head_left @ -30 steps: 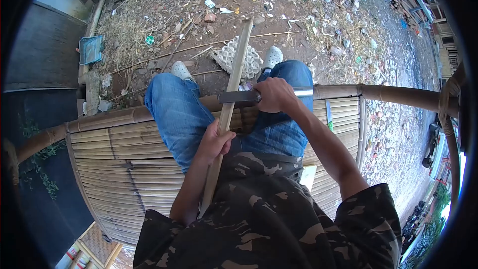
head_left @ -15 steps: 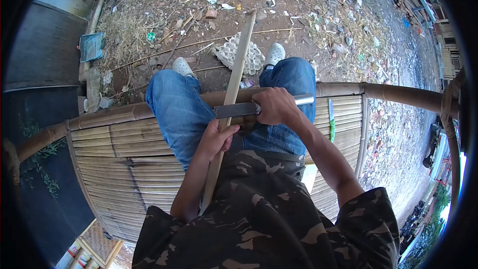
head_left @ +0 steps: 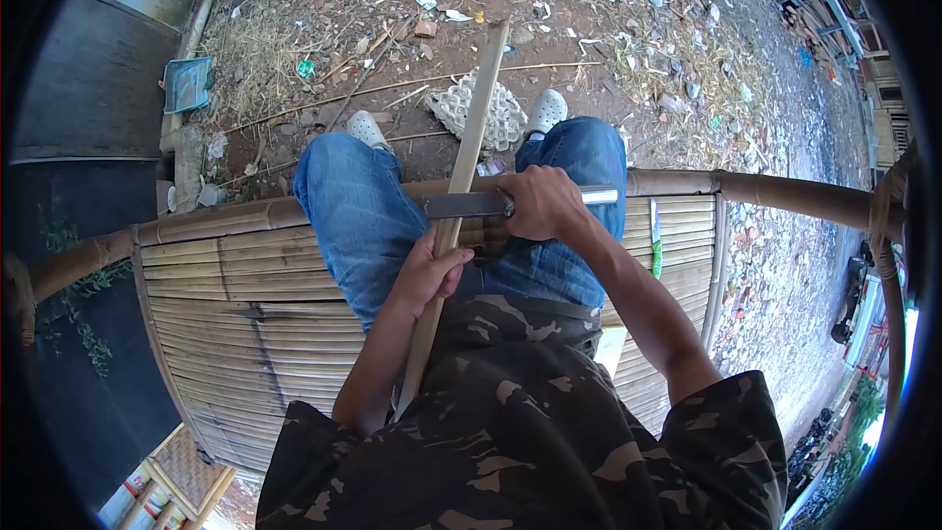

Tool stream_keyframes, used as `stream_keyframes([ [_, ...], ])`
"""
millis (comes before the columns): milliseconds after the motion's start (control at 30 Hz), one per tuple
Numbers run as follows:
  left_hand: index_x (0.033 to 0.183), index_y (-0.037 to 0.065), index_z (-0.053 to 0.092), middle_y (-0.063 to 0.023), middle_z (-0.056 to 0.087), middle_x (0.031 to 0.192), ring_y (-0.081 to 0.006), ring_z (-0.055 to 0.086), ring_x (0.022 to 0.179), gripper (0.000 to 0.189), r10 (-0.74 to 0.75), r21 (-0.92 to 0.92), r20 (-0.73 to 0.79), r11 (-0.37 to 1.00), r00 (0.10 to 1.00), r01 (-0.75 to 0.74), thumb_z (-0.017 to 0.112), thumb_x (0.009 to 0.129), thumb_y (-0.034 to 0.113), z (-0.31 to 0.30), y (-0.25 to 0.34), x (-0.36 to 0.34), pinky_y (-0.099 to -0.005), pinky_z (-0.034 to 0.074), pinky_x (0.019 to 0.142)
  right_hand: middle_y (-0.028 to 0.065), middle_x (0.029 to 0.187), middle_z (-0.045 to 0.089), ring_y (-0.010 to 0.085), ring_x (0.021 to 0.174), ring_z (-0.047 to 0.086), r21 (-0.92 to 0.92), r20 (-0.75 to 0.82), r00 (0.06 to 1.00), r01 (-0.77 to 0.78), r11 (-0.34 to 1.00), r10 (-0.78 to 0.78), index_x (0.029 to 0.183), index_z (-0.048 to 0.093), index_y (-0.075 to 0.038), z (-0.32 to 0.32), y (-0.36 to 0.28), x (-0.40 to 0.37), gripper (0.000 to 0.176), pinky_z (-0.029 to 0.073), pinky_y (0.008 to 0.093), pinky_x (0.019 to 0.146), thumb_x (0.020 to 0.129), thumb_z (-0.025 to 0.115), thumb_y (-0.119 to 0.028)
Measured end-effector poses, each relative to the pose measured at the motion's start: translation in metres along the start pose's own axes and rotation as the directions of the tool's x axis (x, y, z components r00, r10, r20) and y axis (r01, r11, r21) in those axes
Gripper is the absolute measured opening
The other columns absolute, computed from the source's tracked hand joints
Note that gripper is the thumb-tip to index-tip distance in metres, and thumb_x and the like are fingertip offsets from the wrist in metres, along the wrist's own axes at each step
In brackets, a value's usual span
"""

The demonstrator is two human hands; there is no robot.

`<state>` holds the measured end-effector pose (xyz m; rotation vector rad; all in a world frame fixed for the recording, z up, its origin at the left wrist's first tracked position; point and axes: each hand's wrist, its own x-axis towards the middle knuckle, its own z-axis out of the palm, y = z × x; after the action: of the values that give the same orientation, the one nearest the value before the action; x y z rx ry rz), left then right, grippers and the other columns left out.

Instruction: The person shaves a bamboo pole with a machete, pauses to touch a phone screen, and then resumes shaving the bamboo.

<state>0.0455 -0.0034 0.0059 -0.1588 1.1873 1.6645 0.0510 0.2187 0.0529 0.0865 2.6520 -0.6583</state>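
Note:
A long, pale strip of wood or bamboo (head_left: 477,123) slants from my lap out past my knees. My left hand (head_left: 432,270) is closed around its lower part, thumb across the top. Just beyond that thumb, a broad, square-ended knife blade (head_left: 456,206) lies crosswise over the strip. My right hand (head_left: 545,203) is wrapped round the knife near the blade, and a shiny metal handle end (head_left: 599,195) sticks out to the right of the fist. Whether the edge bites into the strip cannot be seen.
I sit on a slatted bamboo bench (head_left: 265,353) with a bamboo front rail (head_left: 677,181). A green-and-silver item (head_left: 655,240), perhaps a knife, lies on the slats at right. An egg tray (head_left: 500,118) lies between my shoes on littered ground. A blue basket (head_left: 186,84) stands left.
The knife blade has shifted slightly away from me along the strip and sits more level. My right hand moved with it. My left hand keeps its grip; the view shifted a little.

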Motion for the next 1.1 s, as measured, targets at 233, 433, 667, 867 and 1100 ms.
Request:
stream_keyframes([
  [233, 0.105, 0.006, 0.049, 0.0029, 0.046, 0.054, -0.0067, 0.043, 0.038, 0.021, -0.013, 0.114, -0.090, 0.993, 0.996, 0.023, 0.061, 0.089, 0.005, 0.006, 0.001, -0.005, -0.0219, 0.031, 0.034, 0.0201, 0.081, 0.067, 0.0392, 0.081, 0.065, -0.014, -0.053, 0.991, -0.124, 0.992, 0.123, 0.088, 0.071, -0.008, 0.003, 0.013, 0.022, 0.028, 0.052, 0.0475, 0.076, 0.065, 0.066, -0.023],
  [433, 0.111, 0.005, 0.048, 0.0034, 0.044, 0.055, -0.0059, 0.042, 0.039, 0.026, -0.016, 0.093, -0.064, 0.995, 0.998, 0.022, 0.059, 0.088, 0.004, 0.002, -0.001, 0.000, -0.0207, 0.032, 0.035, 0.0203, 0.080, 0.068, 0.0396, 0.082, 0.065, -0.012, 0.024, 1.000, -0.001, 1.000, 0.002, 0.090, 0.071, -0.007, 0.006, -0.005, -0.001, 0.030, 0.052, 0.0465, 0.078, 0.066, 0.066, -0.024],
  [667, 0.106, 0.006, 0.047, 0.0030, 0.045, 0.054, -0.0072, 0.042, 0.038, 0.023, -0.023, 0.006, -0.063, 1.000, 0.998, 0.024, 0.061, 0.088, 0.005, -0.001, -0.001, 0.000, -0.0225, 0.031, 0.035, 0.0206, 0.079, 0.067, 0.0395, 0.081, 0.065, -0.006, -0.086, 0.980, -0.181, 0.983, 0.180, 0.089, 0.071, -0.007, 0.003, 0.016, 0.035, 0.032, 0.052, 0.0469, 0.077, 0.064, 0.069, -0.027],
  [867, 0.116, 0.006, 0.047, 0.0030, 0.043, 0.056, -0.0068, 0.042, 0.039, 0.031, -0.044, -0.018, -0.006, 0.999, 0.999, 0.044, 0.057, 0.087, 0.001, -0.002, -0.001, -0.002, -0.0209, 0.032, 0.035, 0.0204, 0.077, 0.067, 0.0393, 0.080, 0.065, -0.029, 0.066, 0.997, 0.031, 0.999, -0.029, 0.083, 0.069, -0.006, 0.002, -0.004, 0.003, 0.028, 0.052, 0.0475, 0.074, 0.063, 0.069, -0.026],
  [1100, 0.099, 0.009, 0.045, 0.0026, 0.042, 0.056, -0.0064, 0.041, 0.039, 0.020, -0.025, -0.077, -0.016, 0.997, 1.000, 0.024, 0.058, 0.086, 0.000, -0.003, 0.000, -0.002, -0.0209, 0.031, 0.035, 0.0218, 0.079, 0.066, 0.0398, 0.081, 0.065, -0.025, -0.086, 0.993, -0.079, 0.997, 0.076, 0.086, 0.069, -0.006, 0.004, 0.013, 0.033, 0.028, 0.052, 0.0477, 0.075, 0.065, 0.066, -0.025],
])
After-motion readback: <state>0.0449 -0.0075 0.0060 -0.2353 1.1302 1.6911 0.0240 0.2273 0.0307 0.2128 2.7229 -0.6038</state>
